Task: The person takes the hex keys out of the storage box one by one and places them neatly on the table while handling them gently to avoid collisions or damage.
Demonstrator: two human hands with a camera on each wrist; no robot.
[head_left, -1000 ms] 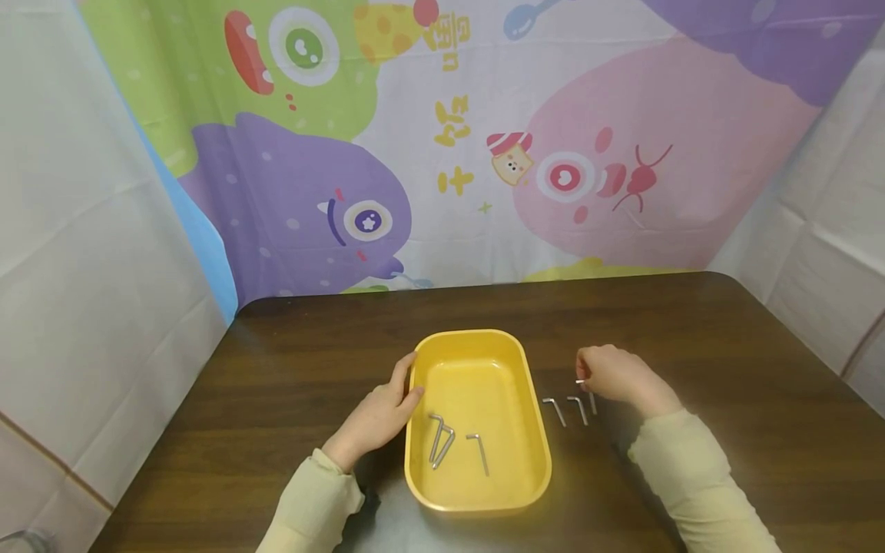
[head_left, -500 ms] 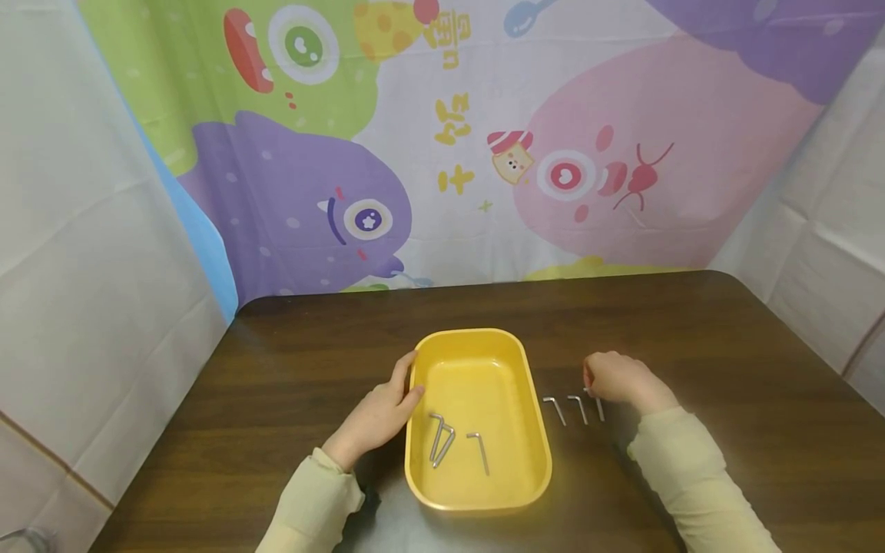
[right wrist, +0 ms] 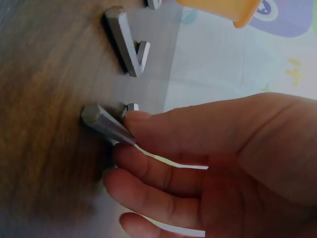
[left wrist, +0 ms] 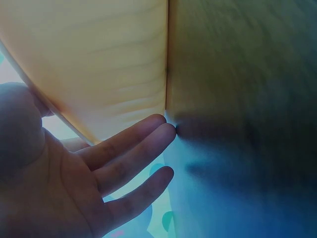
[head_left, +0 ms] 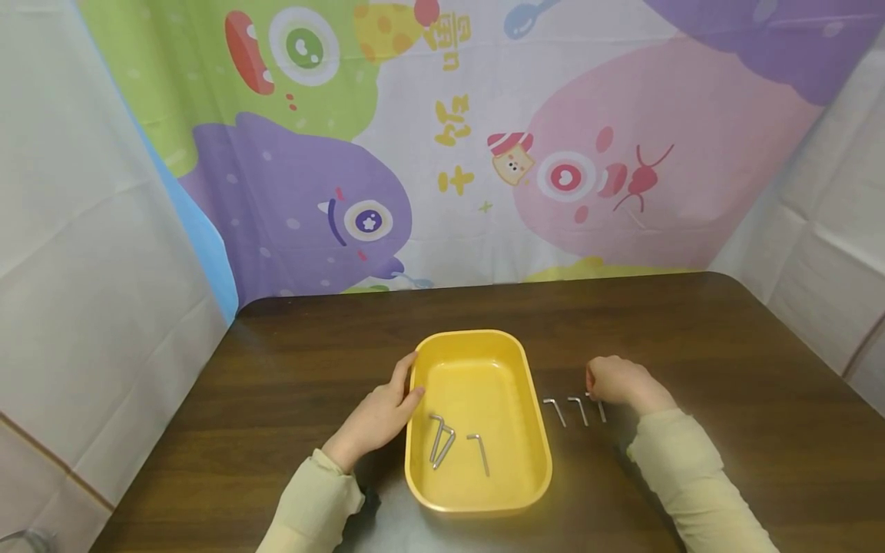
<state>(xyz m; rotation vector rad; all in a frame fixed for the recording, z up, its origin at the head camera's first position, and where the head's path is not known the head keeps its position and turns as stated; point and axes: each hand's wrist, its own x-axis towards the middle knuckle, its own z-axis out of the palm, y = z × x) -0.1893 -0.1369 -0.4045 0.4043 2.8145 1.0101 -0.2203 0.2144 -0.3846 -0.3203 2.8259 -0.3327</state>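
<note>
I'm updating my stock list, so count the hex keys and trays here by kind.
Trays: 1
Hex keys: 6, with 3 in the tray and 3 to its right, one of those pinched by the right hand
Total: 7

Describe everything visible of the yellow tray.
The yellow tray is an open-topped, roughly rectangular container with rounded corners, raised walls and a smooth, slightly glossy surface that looks like plastic. It stands upright on the dark wood-look table, longer sides running front to back. Three L-shaped metal keys lie on its floor, toward the near end: two close together at the left, one apart nearer the middle. The left hand touches its left side, thumb at the rim.
</note>
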